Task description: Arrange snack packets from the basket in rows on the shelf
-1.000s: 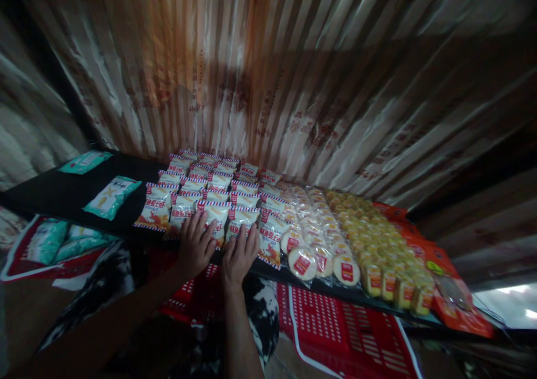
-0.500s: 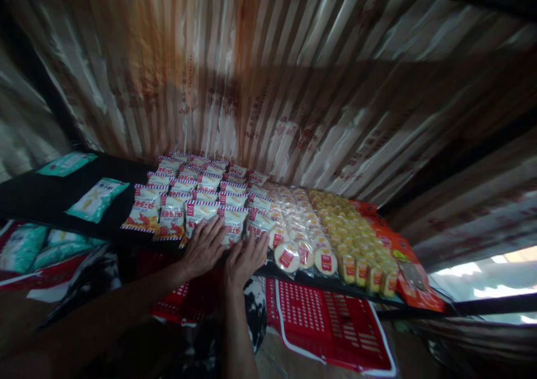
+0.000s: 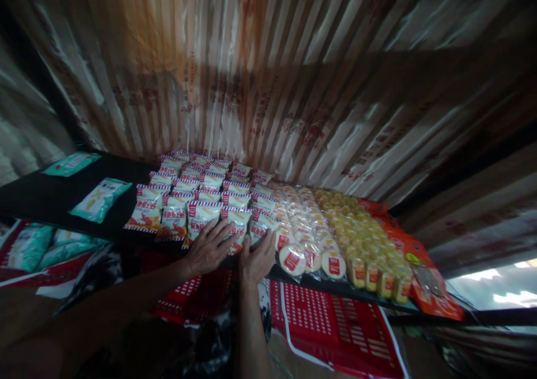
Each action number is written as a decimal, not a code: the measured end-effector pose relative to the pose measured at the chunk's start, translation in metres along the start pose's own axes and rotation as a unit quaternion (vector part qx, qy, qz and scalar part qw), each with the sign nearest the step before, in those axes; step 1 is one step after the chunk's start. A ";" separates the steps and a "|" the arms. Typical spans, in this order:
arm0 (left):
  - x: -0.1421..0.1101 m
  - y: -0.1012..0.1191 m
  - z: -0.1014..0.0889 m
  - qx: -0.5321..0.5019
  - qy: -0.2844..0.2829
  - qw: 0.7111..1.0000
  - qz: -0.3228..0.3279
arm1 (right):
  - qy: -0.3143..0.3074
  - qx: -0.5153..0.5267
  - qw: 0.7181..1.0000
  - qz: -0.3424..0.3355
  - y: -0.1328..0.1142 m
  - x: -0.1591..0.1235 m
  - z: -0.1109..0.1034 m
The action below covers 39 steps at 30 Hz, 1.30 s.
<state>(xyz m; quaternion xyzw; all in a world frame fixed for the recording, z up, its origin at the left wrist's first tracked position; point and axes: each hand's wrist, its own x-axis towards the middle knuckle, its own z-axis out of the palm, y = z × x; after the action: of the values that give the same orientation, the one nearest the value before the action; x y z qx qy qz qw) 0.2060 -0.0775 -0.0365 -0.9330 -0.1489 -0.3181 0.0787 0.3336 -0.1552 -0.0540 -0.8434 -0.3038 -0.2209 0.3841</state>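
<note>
Rows of small white snack bags (image 3: pixel 172 216) with red and blue striped edges stand on a black shelf (image 3: pixel 113 222). My left hand (image 3: pixel 210 248) rests with outstretched fingers against the front bags near the middle. Close to its right, my right hand (image 3: pixel 257 260) lies against the front bag at the right end of these rows, its fingers extended. Neither hand grips anything. Both cover the lower parts of the bags they touch. Round wrapped biscuits (image 3: pixel 292 259) with red labels lie just right of my right hand.
Yellow wrapped cakes (image 3: pixel 358 271) and orange packets (image 3: pixel 438 295) fill the shelf's right side. Two green-and-white packets, one nearer (image 3: pixel 100 200), lie at the left. Red baskets (image 3: pixel 344 328) stand below, and a corrugated, plastic-covered wall (image 3: pixel 235 88) rises behind.
My left hand has shifted right across the front bags, and my right hand has also moved slightly right. The camera view has shifted a little.
</note>
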 end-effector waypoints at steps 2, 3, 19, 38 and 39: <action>0.001 0.000 -0.001 -0.002 -0.004 1.000 -0.003 | 0.009 0.012 1.000 0.002 0.000 0.000 0.001; 0.001 0.000 -0.001 -0.004 -0.007 1.000 -0.005 | 0.013 0.018 1.000 0.002 0.000 0.001 0.001; -0.002 -0.002 0.001 -0.008 -0.012 1.000 0.010 | 0.018 0.042 0.997 -0.069 0.008 0.017 0.010; 0.003 -0.001 0.002 -0.014 -0.048 0.999 -0.007 | -0.016 0.036 0.992 -0.119 0.007 0.013 0.009; 0.003 -0.001 0.002 -0.014 -0.047 0.999 -0.010 | -0.016 0.039 0.992 -0.121 0.007 0.013 0.009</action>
<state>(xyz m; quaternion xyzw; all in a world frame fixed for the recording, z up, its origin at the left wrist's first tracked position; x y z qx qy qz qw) 0.2089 -0.0757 -0.0366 -0.9464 -0.1569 -0.2769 0.0554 0.3495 -0.1475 -0.0552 -0.7884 -0.4177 -0.2404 0.3824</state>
